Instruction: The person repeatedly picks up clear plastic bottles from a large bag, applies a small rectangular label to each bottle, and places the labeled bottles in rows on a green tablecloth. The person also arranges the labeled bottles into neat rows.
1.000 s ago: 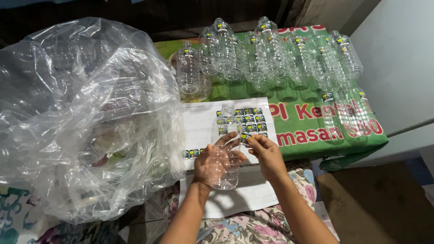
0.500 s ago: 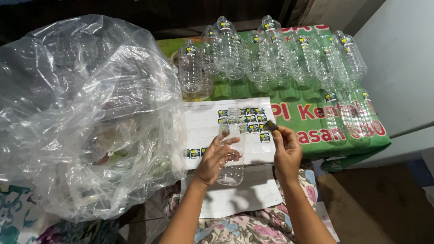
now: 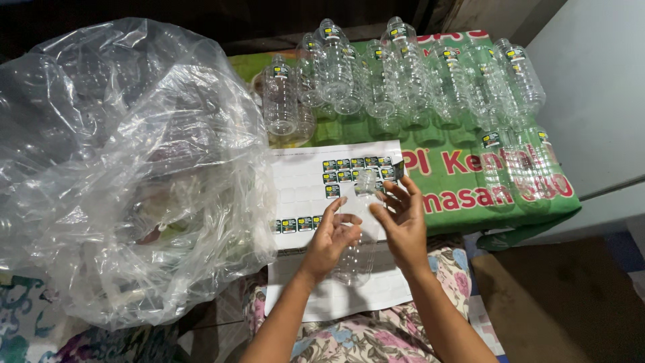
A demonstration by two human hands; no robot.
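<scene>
Hands meet over a clear plastic bottle [image 3: 355, 250] held above the lap. The left hand [image 3: 334, 238] wraps its grip around the bottle's body from the left side, fingers curled against the clear wall, so that grip is grasping the bottle. The right hand [image 3: 402, 222] is at the bottle's upper part, just right of the left grip, with fingers spread and fingertips touching or nearly touching the bottle near its neck; whether this grip is clenched on the bottle or only resting against it cannot be told, since the see-through plastic blurs the contact. The bottle lies tilted, its neck pointing away from the person.

Directly under and beyond both grips lies a white sticker sheet [image 3: 302, 188], with small dark labels [image 3: 356, 163] in rows on its far right part, just ahead of the right hand, and a short row on its left edge, left of the left grip. A second white sheet [image 3: 336, 299] lies below the hands, nearer the person.

Beyond the sheet, well ahead of the grips, many empty clear bottles [image 3: 403, 74] lie in a group on a green printed banner [image 3: 470, 181], several already bearing a small label near the cap. Far to the left of the left grip sits a large, crumpled transparent plastic bag [image 3: 127, 168]. Below the forearms is floral patterned cloth [image 3: 363, 339].
</scene>
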